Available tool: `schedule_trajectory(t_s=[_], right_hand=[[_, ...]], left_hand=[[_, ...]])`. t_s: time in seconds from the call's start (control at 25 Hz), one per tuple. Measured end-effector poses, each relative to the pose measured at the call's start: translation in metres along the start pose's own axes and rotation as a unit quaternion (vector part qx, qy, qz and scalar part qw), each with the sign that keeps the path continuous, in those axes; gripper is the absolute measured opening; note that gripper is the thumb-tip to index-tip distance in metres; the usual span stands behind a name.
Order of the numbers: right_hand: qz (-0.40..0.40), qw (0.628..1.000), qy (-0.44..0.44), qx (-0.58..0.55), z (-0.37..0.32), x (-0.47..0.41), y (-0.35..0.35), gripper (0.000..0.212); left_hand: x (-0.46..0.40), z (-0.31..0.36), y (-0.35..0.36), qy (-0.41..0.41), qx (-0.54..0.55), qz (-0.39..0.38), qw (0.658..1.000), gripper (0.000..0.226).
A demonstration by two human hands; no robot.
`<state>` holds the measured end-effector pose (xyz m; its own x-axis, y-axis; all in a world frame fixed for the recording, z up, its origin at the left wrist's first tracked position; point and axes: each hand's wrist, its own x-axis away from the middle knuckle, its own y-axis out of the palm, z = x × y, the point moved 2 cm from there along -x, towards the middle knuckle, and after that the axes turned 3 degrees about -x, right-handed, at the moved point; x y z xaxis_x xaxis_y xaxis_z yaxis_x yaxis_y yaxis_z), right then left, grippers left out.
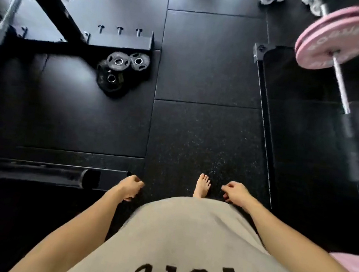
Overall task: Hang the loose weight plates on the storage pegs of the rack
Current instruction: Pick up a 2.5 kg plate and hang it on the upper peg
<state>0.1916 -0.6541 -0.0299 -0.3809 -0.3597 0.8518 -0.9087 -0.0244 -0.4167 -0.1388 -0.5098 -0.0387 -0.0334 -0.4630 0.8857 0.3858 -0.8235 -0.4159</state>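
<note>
Fingers of the left hand (131, 187) and right hand (235, 193) hang loosely curled, holding nothing, low in the frame. Black weight plates (120, 72) lie piled on the floor (208, 59) at upper left, beside the rack base (120, 41).

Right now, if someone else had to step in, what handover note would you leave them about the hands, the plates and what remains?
Left hand: loosely curled, holds nothing.
Right hand: loosely curled, holds nothing.
Black weight plates: small pile on the rubber floor, ahead and to the left, beside the rack base; at least three, overlapping.
Storage pegs: three short ones on the rack base show bare.
Pink plates: loaded on the barbell at right.
Done: nothing hung that shows.
Left: lift each black plate and hang it.
</note>
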Motion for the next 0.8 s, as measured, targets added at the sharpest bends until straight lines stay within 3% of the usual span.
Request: schedule_trajectory(t_s=[0.16,0.36,0.52,0.8], right_hand=[[-0.049,0.991,-0.044,0.117,-0.12,-0.061,-0.057,0.014],[-0.087,0.971,-0.086,0.207,-0.26,-0.127,-0.07,0.015],[-0.096,0.966,-0.102,0.219,-0.376,-0.176,-0.056,0.015],[-0.096,0.968,-0.127,0.194,-0.585,-0.218,-0.024,0.015]], left_hand=[[-0.024,0.04,-0.041,-0.04,0.087,0.063,0.993,0.025],[-0.068,0.069,-0.096,-0.086,0.121,0.052,0.988,0.019],[-0.126,0.091,-0.18,-0.091,0.147,0.046,0.984,0.028],[-0.196,0.118,-0.369,-0.102,0.201,0.058,0.973,0.024]])
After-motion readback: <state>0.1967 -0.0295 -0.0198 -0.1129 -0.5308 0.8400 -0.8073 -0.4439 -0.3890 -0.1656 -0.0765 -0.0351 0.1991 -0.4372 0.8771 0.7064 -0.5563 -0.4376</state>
